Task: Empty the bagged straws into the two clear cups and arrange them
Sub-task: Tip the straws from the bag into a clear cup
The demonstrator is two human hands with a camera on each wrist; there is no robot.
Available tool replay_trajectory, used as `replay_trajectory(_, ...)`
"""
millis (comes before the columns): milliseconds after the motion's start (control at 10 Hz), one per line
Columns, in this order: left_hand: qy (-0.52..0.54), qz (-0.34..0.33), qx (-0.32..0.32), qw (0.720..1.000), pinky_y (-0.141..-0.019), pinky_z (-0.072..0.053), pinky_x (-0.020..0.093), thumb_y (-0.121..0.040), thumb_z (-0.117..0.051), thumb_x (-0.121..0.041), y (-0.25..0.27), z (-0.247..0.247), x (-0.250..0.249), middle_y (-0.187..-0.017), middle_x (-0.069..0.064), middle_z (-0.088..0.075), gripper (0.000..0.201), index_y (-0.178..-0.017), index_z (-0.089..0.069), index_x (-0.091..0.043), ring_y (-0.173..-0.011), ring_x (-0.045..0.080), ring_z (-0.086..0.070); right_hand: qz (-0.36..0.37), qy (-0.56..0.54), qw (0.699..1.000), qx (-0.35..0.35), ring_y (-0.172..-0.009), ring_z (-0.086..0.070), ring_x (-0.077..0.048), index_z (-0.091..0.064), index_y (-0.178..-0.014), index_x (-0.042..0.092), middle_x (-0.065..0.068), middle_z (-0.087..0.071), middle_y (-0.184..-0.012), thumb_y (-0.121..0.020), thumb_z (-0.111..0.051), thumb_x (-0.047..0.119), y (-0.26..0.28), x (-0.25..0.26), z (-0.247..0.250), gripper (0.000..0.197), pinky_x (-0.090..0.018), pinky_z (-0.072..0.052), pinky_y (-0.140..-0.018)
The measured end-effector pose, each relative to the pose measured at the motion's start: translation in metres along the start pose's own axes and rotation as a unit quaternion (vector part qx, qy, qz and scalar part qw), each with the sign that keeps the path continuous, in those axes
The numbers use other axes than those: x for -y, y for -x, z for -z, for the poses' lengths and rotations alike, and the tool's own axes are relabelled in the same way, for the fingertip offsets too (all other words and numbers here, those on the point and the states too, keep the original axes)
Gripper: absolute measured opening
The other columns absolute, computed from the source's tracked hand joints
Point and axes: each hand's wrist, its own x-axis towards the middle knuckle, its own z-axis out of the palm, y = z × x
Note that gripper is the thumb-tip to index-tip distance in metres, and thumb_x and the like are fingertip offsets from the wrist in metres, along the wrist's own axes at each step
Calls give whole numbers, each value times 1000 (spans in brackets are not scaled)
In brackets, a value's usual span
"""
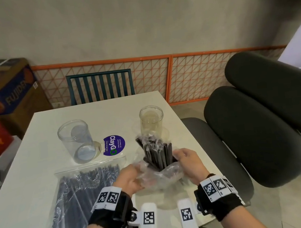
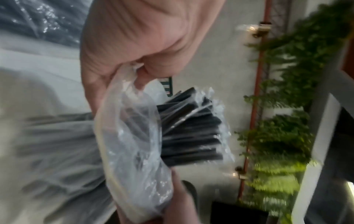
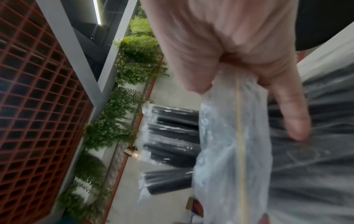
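Between both hands [image 1: 158,171], fingers curled, clear bag [image 1: 158,176] of straws [image 1: 159,154]

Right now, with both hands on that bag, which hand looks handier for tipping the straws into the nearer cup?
Probably the right hand: the cup just beyond the straws stands on its side. The left hand could steady the bag.

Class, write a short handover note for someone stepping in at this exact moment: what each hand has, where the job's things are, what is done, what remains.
Left hand and right hand each grip a side of the opened bag; black straws stick up out of it, over the table.
Second bag of straws lies flat, left of the hands.
Left cup and right cup stand behind, holding no straws.
Done: first bag opened.
Left: fill both cups, empty the second bag, arrange.
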Motion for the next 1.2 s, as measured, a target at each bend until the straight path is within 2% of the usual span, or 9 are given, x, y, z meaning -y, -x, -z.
replay_trajectory(100,154,20,9,988,-67,-53,54,-97,-25,1,-9,12,1,-122,29,-49,28,-98,-53,1,-92,38,-57,-108,-88,990,-10,-70,-54,-23,-51,-75,14,-8,-54,-78,-97,-39,20,-8,-8,7,26,-39,-49,-65)
replay_trajectory(200,228,24,23,973,-54,-56,49,-97,-33,-9,-11,16,8,-132,29,-45,38,-133,-36,1,-100,42,-56,-199,-111,973,42,-89,-59,-30,-50,-88,16,-10,-55,-99,-99,-34,27,-7,-13,12,22,-50,-54,-83)
replay_trajectory(300,153,42,18,987,-84,-46,63,-93,-47,-29,0,8,7,-128,23,-44,43,-128,-36,-7,-117,44,-47,-193,-110,973,66,-102,-56,-33,-40,-120,23,-7,-45,-124,-95,-47,24,-6,-14,12,26,-52,-53,-87)
replay_trajectory(500,193,29,54,979,-50,-54,50,-98,-27,3,19,-7,6,-101,30,-55,27,-116,-47,4,-87,41,-55,-171,-122,976,53,-88,-56,-32,-43,-133,12,-21,-52,-130,-94,-37,-3,2,-18,8,43,-34,-58,-51)
replay_trajectory(600,272,-3,44,961,-71,-56,40,-95,-19,10,9,-2,11,-103,34,-60,45,-135,-36,0,-87,35,-60,-253,-245,934,56,-88,-61,-38,-49,-126,0,-28,-57,-122,-92,-47,4,-6,-20,6,35,-47,-58,-52)
replay_trajectory(700,267,-23,79,960,-39,-51,32,-80,-27,7,19,0,7,-50,20,-59,27,-93,-49,0,-41,24,-60,-222,-300,926,61,-103,-61,-41,-58,-120,-1,-27,-62,-116,-84,-45,6,-8,-4,12,39,-56,-52,-84)
replay_trajectory(900,196,68,142,968,-85,-49,55,-82,-44,-66,24,8,-43,-120,28,-60,76,-121,-54,-1,-115,44,-54,-94,-252,952,149,-100,-65,-33,-63,-113,-3,-23,-66,-110,-90,-48,45,-15,54,14,55,-50,-45,-100)
replay_trajectory(1100,129,85,334,930,-84,-54,48,-93,-21,-48,40,15,-71,-105,33,-65,76,-110,-62,14,-91,41,-68,6,-137,973,187,-96,-66,-27,-67,-106,2,-21,-70,-107,-85,-60,46,-21,94,-10,50,-45,-50,-94)
replay_trajectory(1200,70,0,339,938,-60,-60,40,-86,-66,-23,57,9,-82,-78,26,-71,37,-72,-73,10,-65,29,-71,31,-110,973,203,-97,-62,-32,-66,-103,-3,-24,-67,-109,-81,-66,43,-20,103,-26,51,-49,-47,-95)
